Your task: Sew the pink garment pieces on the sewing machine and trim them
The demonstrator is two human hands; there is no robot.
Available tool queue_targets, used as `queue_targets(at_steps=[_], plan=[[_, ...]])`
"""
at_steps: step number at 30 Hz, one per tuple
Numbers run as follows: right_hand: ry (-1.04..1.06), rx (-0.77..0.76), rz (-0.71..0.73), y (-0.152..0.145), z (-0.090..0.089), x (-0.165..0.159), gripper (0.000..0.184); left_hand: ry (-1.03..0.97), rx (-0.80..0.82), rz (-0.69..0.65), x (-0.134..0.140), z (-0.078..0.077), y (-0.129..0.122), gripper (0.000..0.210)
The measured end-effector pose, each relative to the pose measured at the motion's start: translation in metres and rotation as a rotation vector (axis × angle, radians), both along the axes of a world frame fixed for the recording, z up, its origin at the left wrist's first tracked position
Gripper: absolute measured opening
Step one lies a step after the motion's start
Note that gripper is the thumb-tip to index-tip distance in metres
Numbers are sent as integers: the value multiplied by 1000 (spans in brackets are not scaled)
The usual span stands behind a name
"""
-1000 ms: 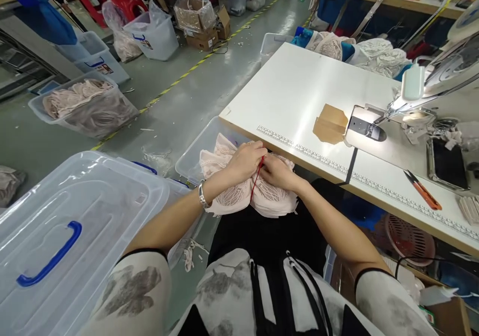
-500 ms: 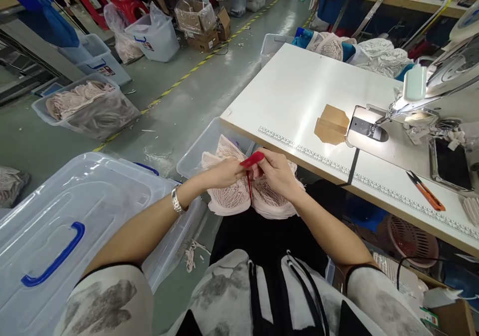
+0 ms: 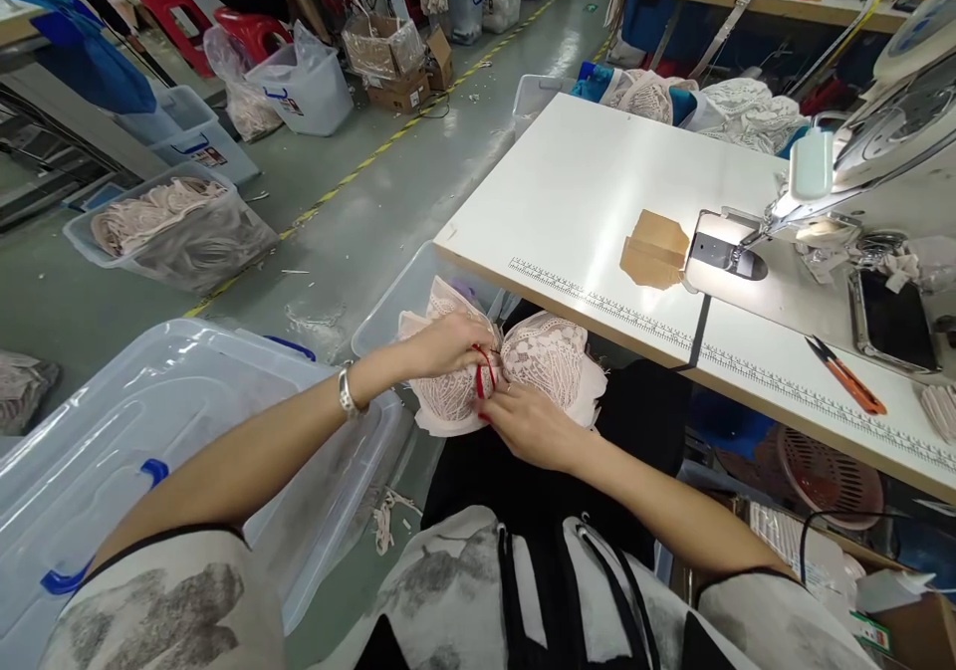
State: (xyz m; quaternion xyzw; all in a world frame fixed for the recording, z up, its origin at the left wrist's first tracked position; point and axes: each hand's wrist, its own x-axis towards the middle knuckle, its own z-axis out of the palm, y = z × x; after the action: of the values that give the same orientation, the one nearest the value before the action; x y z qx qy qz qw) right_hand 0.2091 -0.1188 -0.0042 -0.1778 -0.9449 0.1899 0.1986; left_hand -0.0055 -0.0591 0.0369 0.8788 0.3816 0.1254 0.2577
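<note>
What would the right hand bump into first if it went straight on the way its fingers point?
Probably the pale lace cup on the left, just beyond the fingertips of the right hand. The red band is close by those fingertips, but depth is unclear, so it might be met first.

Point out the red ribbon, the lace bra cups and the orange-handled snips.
Red ribbon [image 3: 480, 381]: head view, on its middle stretch.
Lace bra cups [image 3: 549, 356]: head view, on the right-hand cup's lace.
Orange-handled snips [image 3: 857, 389]: head view, on the orange handle.
</note>
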Motion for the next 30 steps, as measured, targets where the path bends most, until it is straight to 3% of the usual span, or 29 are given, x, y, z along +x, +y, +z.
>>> queue_targets(at_steps=[2, 4, 6, 8, 12, 17, 19, 21, 23, 25, 28, 30], plan=[[139, -171, -249, 7, 0, 0, 24, 45, 319, 97, 2, -8, -9, 23], [277, -261, -492, 16, 3, -4, 23, 59, 540, 138, 5, -17, -18, 30], [327, -303, -563, 24, 7, -9, 22, 36, 664, 146, 7, -25, -26, 33], [320, -386, -516, 30, 11, -14, 15, -7, 706, 160, 7, -31, -30, 34], [361, -539, -550, 29, 18, -18, 16, -29, 596, 213, 5, -32, -28, 34], [317, -765, -529, 8, 31, -4, 19, -89, 156, 157, -8, -12, -11, 28], [285, -780, -466, -6, 34, 7, 17, -102, -1, 270, -17, -8, 1, 26], [222, -800, -349, -24, 33, 21, 15, -95, -59, 470, -28, -9, 13, 24], [108, -821, -206, -42, 27, 37, 16, -85, -65, 618, -38, -16, 23, 24], [1, -875, -149, -56, 17, 53, 18, -83, -64, 671, -45, -24, 29, 27], [30, -1079, -278, -67, -5, 67, 26, -95, -71, 685, -47, -25, 29, 32], [173, -1348, -434, -71, -19, 68, 37, -116, -99, 651, -44, -15, 23, 29]])
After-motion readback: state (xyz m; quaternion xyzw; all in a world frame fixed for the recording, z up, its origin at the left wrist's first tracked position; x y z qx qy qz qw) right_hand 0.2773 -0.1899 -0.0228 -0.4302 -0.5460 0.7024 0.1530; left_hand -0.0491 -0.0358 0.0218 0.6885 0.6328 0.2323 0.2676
